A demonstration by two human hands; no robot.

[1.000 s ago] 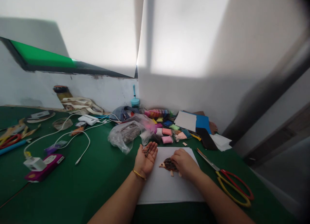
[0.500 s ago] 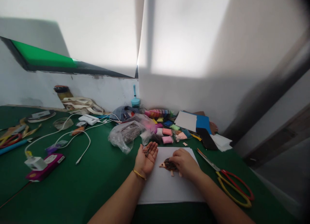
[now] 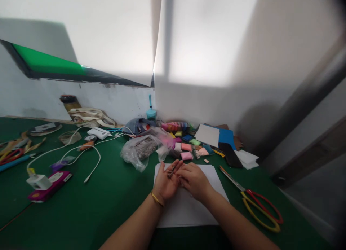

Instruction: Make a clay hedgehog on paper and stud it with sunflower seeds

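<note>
My left hand lies palm up above the white paper, its fingers stretched out and slightly curled. In that palm rest several small dark brown, seed-like pieces. My right hand is at the left fingers, thumb and fingertips pinched together beside the pieces. Whether a piece is between those fingertips is hidden. The hedgehog figure on the paper is covered by my hands now.
Large scissors with red and yellow handles lie right of the paper. Behind it are coloured clay packets and a clear plastic bag with brown contents. White cables and a magenta power strip are on the left.
My right hand has moved left from the hedgehog to my left palm. My left hand has shifted slightly right, and the hedgehog has gone out of sight behind the hands.
</note>
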